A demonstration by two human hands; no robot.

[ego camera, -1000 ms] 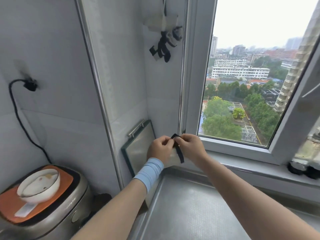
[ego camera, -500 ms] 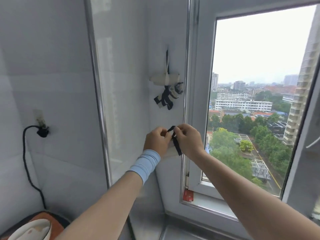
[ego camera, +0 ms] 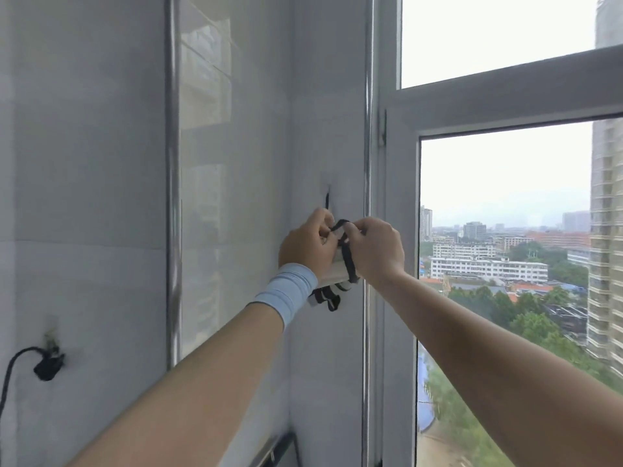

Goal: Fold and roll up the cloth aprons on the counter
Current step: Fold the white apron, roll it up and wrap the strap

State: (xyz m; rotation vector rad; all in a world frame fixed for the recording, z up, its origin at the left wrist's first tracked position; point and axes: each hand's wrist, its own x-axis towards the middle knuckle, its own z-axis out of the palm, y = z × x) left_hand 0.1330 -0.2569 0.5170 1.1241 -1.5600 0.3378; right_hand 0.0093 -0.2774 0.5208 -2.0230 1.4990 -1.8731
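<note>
Left hand (ego camera: 308, 246) and right hand (ego camera: 376, 249) (raised at the wall) both pinch a black strap (ego camera: 347, 256) — rolled white apron (ego camera: 332, 273) between them.

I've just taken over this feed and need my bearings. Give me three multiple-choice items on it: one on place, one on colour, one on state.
1. Where are both hands?
A. Raised at the tiled wall beside the window frame
B. Resting on the counter
C. Outside the window

2. What colour is the strap looped between the hands?
A. Red
B. Black
C. Yellow

3. What are the hands doing?
A. Hanging open
B. Both pinching the strap
C. Pressed flat on the glass

Answers:
1 A: the left hand and right hand are up at the wall by the window frame.
2 B: the strap is black.
3 B: the fingers of both close on it.
</note>
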